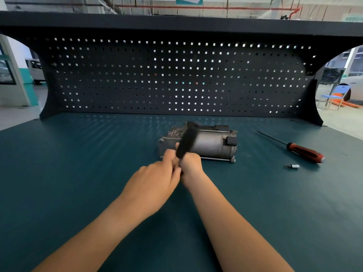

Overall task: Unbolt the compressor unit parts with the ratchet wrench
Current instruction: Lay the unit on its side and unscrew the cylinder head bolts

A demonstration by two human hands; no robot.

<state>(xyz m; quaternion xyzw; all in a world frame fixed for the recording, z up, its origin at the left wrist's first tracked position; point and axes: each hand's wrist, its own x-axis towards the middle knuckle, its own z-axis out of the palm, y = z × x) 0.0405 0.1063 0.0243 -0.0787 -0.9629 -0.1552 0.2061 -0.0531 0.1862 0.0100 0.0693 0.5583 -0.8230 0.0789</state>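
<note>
Compressor unit [212,143] laid on its side on the green bench mat [78,173], just beyond both hands.
A grey cylindrical body, a finned cast block at its left end and a black plug at its right are seen. A blurred black tool handle [187,140] is gripped by the right hand [191,163]; the left hand [155,179] is curled against its lower end, and whether it is pinched cannot be told. Lettering on the teal sign [189,0] above cannot be read.
</note>
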